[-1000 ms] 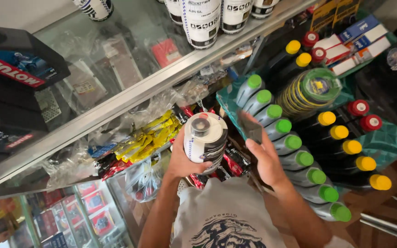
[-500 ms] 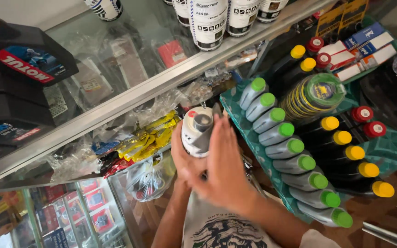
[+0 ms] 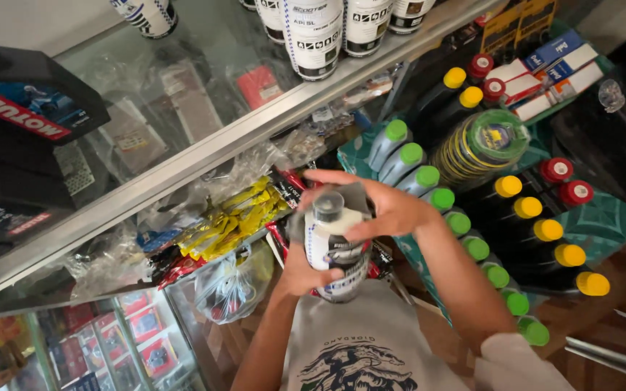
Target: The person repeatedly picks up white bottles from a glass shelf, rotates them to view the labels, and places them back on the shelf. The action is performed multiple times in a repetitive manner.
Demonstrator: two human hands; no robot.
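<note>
A white bottle with a dark label and a dark cap (image 3: 331, 242) stands upright in front of my chest, beside a glass display counter (image 3: 204, 156). My left hand (image 3: 306, 271) grips it from below, around its lower body. Over the top and shoulder of the bottle lies my right hand (image 3: 378, 206), pressing a grey cloth (image 3: 356, 194) against it. The cloth hides part of the bottle's far side.
Rows of green-capped bottles (image 3: 440, 195) and black bottles with yellow caps (image 3: 548, 230) and red caps (image 3: 558, 170) lie in a rack at right. More white bottles (image 3: 316, 36) stand on the counter top. Yellow packets (image 3: 233, 217) and plastic bags fill the shelf below.
My right hand has come from beside the bottle onto its top with the cloth. The bottle has stayed in my left hand, now a little lower and nearer my chest.
</note>
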